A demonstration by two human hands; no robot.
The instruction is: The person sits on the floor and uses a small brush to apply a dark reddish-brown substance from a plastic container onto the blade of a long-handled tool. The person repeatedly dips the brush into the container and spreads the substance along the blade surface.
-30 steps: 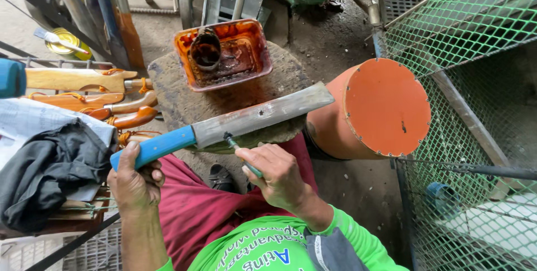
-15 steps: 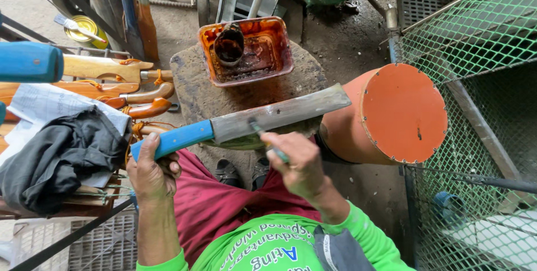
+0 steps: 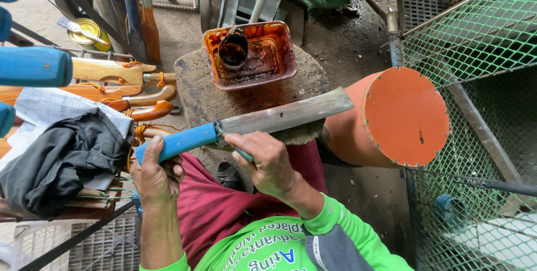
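Note:
My left hand [image 3: 155,175] grips the blue handle [image 3: 179,142] of a long machete. Its flat grey blade [image 3: 285,115] stretches right and slightly up across a round, stained stone block [image 3: 198,92]. My right hand [image 3: 267,162] is closed on a small teal-handled brush [image 3: 243,153], its tip at the blade's near end beside the handle. Behind the blade, on the block, stands an orange plastic tub [image 3: 282,41] of dark liquid with a small dark cup [image 3: 233,49] inside.
An orange drum [image 3: 400,117] lies on its side at the right, next to green wire mesh cages [image 3: 481,36]. At left, wooden-handled knives [image 3: 120,72], more blue handles [image 3: 33,65] and a dark cloth [image 3: 61,159] rest on a rack. A yellow tin with a brush [image 3: 89,31] sits on the floor.
The view has drifted so everything sits further right and lower in frame. My right hand has slid the brush along the blade toward the handle. My left hand keeps its grip.

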